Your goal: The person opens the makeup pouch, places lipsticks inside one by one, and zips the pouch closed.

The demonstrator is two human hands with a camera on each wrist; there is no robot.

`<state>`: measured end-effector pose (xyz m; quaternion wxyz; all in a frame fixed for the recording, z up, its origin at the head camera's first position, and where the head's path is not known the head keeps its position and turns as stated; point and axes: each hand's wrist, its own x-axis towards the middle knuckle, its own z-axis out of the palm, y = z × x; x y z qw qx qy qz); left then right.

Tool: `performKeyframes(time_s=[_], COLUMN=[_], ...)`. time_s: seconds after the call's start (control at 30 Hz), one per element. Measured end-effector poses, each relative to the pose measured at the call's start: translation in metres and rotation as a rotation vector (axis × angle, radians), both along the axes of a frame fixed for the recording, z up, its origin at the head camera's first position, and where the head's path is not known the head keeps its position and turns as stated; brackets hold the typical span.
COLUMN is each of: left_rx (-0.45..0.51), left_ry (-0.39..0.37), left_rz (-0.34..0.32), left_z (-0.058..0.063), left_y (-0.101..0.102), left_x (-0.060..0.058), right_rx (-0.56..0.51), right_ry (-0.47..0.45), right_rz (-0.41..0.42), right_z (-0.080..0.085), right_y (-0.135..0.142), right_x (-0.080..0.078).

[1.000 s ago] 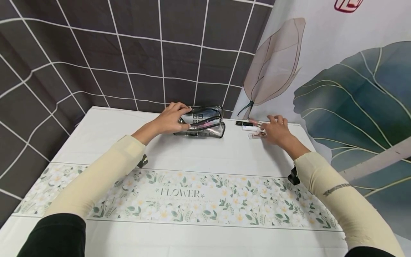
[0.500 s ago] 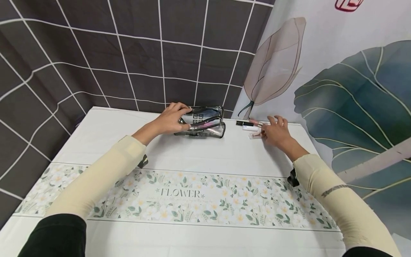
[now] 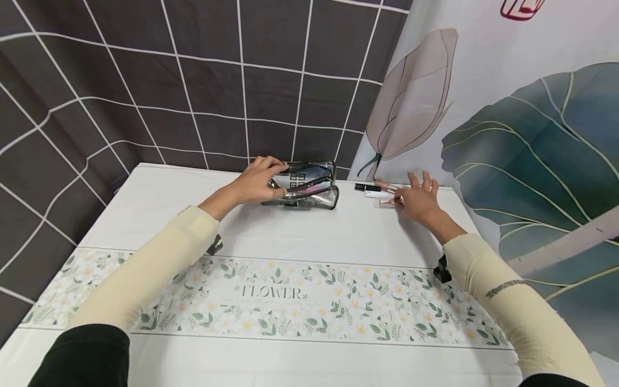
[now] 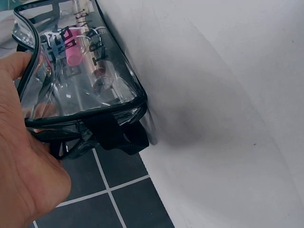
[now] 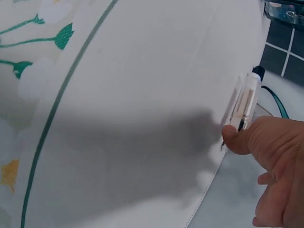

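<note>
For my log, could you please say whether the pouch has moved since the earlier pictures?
No, not visibly: the pouch keeps its place against the FLOWER lettering.

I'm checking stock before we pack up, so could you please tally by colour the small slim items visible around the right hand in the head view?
Black item: 1
White item: 1
Pink item: 1
Clear item: 1
Total visible: 4; the right hand may hide more.
</note>
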<state>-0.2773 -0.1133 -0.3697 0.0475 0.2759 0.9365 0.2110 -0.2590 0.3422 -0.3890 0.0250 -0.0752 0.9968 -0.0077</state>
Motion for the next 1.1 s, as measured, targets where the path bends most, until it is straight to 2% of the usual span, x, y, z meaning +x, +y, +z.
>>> performKeyframes(time_s=[0.13, 0.37, 0.53, 0.77, 1.1], left_rx=[-0.006, -0.058, -0.11, -0.111, -0.113], left_ry=[-0.001, 0.022, 0.053, 0.059, 0.066], left_rz=[-0.001, -0.008, -0.014, -0.008, -0.018], left_z=[0.0, 0.005, 0.007, 0.004, 0.005], left_y=[0.0, 0.001, 0.001, 0.001, 0.002], left_x=[0.0, 0.004, 0.005, 0.004, 0.005], right_rx=[-0.052, -0.075, -0.105, -0.153, -0.153], right_ry=[-0.005, -0.001, 0.038, 0.118, 0.116], right_rz=[-0.021, -0.034, -0.012, 0.025, 0.051], right_z=[0.005, 0.015, 0.023, 0.033, 0.05], right_y=[0.002, 0.005, 0.001, -0.01, -0.028], right_x=[-0.001, -0.001, -0.001, -0.001, 0.002])
